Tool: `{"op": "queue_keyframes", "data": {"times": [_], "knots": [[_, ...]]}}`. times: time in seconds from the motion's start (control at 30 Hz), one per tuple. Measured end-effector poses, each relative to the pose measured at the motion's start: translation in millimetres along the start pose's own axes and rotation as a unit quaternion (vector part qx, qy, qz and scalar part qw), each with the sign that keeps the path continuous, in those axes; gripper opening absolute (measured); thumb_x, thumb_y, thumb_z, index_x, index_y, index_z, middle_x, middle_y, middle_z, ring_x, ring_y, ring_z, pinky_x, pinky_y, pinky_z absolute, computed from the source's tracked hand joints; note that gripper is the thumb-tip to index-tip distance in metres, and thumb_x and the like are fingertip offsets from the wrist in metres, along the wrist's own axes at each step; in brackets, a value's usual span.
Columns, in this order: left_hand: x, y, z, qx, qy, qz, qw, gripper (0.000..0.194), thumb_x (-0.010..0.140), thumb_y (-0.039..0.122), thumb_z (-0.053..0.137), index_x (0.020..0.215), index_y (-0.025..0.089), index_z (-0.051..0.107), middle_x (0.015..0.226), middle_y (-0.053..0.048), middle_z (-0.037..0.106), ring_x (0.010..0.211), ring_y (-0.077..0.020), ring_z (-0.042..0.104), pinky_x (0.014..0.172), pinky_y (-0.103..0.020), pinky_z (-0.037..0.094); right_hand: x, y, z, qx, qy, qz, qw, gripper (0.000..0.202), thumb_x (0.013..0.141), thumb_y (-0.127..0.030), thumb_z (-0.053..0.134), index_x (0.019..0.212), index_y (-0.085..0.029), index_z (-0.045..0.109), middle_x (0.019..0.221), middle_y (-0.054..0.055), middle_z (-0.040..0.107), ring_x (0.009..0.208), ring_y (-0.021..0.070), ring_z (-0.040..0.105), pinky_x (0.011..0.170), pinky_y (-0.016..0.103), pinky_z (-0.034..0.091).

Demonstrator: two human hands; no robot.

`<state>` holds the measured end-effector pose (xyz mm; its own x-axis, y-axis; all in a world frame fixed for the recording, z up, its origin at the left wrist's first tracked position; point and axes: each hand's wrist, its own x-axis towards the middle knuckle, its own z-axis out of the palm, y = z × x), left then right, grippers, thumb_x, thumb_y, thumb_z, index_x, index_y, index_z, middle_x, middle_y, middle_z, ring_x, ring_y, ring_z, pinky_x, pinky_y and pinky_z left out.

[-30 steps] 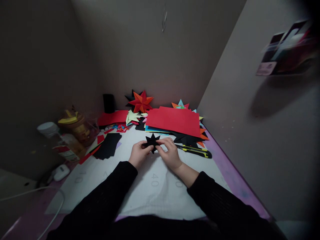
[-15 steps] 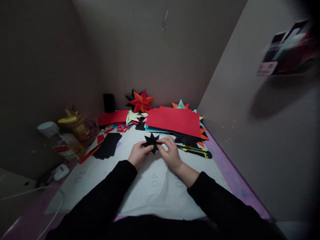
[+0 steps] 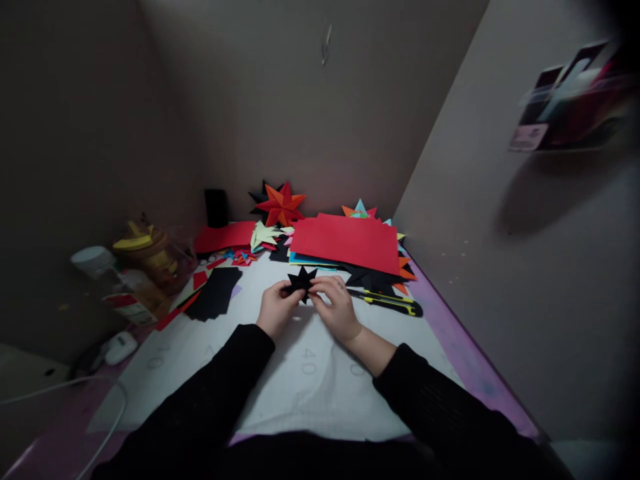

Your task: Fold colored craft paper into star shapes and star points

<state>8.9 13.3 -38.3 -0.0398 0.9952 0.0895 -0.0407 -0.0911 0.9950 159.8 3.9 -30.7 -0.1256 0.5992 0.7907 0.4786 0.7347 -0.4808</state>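
A small black paper star [image 3: 303,281] with several points is held above the white sheet [image 3: 295,387], between both hands. My left hand [image 3: 278,308] pinches its left side, thumb toward me. My right hand [image 3: 336,308] grips its right edge between thumb and fingers. Just right of my right hand lies a yellow and black cutter [image 3: 393,302]. Behind the hands, a stack of red paper [image 3: 347,241] covers part of some dark paper pieces. To the left sits a pile of black paper [image 3: 215,293].
Red-orange [image 3: 283,204] and pale green [image 3: 264,235] stars stand or lie at the back. Along the left are a brown and yellow cup [image 3: 145,250], a white earphone case [image 3: 121,347] and a white cable [image 3: 123,407]. Walls enclose the back and sides.
The black star has tilted a little and looks narrower, and the fingers of my right hand have shifted slightly on it. The whole view has moved slightly.
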Motion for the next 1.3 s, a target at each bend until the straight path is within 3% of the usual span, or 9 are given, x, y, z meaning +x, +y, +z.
{"op": "queue_keyframes", "data": {"times": [0.33, 0.57, 0.73, 0.93, 1.17, 1.3], "knots": [[-2, 0, 3.0, -0.009, 0.0, -0.037, 0.999, 0.026, 0.062, 0.029, 0.073, 0.081, 0.012, 0.066, 0.064, -0.002, 0.065, 0.054, -0.0119, 0.056, 0.051, -0.021, 0.044, -1, 2, 3, 0.01, 0.01, 0.047, 0.999, 0.01, 0.082, -0.015, 0.054, 0.079, -0.023, 0.06, 0.083, 0.004, 0.065, 0.084, 0.0205, 0.057, 0.078, 0.039, 0.045], [-4, 6, 4.2, 0.006, 0.013, -0.016, 1.0, 0.02, 0.063, 0.026, 0.072, 0.078, 0.012, 0.066, 0.062, 0.0, 0.065, 0.053, -0.0105, 0.054, 0.051, -0.02, 0.042, 0, -1, 3, 0.018, 0.012, 0.063, 0.998, 0.009, 0.081, -0.014, 0.055, 0.077, -0.022, 0.059, 0.077, 0.002, 0.063, 0.08, 0.0196, 0.055, 0.076, 0.035, 0.044], [-6, 11, 5.0, 0.027, 0.017, 0.002, 0.999, 0.017, 0.064, 0.025, 0.071, 0.076, 0.013, 0.067, 0.062, 0.0, 0.065, 0.055, -0.0116, 0.056, 0.053, -0.021, 0.042, 1, -1, 4, 0.047, 0.016, 0.146, 0.988, 0.005, 0.08, -0.018, 0.055, 0.077, -0.021, 0.058, 0.076, 0.002, 0.06, 0.077, 0.0181, 0.055, 0.072, 0.032, 0.045], [-8, 13, 5.4, 0.049, 0.019, 0.019, 0.998, 0.015, 0.064, 0.025, 0.07, 0.074, 0.014, 0.066, 0.062, 0.0, 0.065, 0.056, -0.0127, 0.057, 0.054, -0.022, 0.042, 4, 2, 8, 0.153, 0.058, 0.249, 0.954, 0.008, 0.076, -0.024, 0.058, 0.079, -0.02, 0.051, 0.072, -0.001, 0.055, 0.068, 0.0143, 0.056, 0.065, 0.028, 0.047], [-8, 13, 4.1, 0.063, 0.006, 0.025, 0.998, 0.016, 0.065, 0.026, 0.069, 0.074, 0.014, 0.067, 0.064, -0.001, 0.066, 0.057, -0.0133, 0.057, 0.056, -0.022, 0.042, 8, 6, 7, 0.205, 0.034, 0.279, 0.938, 0.008, 0.073, -0.025, 0.059, 0.075, -0.02, 0.053, 0.068, -0.002, 0.056, 0.062, 0.0136, 0.055, 0.059, 0.026, 0.046], [-5, 6, 2.8, 0.049, -0.003, -0.008, 0.999, 0.018, 0.063, 0.026, 0.07, 0.074, 0.013, 0.065, 0.06, -0.001, 0.064, 0.053, -0.0121, 0.055, 0.052, -0.021, 0.04, 8, 7, 5, 0.179, 0.022, 0.281, 0.943, 0.007, 0.073, -0.025, 0.06, 0.072, -0.019, 0.057, 0.066, -0.001, 0.058, 0.06, 0.0139, 0.055, 0.058, 0.026, 0.045]]}}
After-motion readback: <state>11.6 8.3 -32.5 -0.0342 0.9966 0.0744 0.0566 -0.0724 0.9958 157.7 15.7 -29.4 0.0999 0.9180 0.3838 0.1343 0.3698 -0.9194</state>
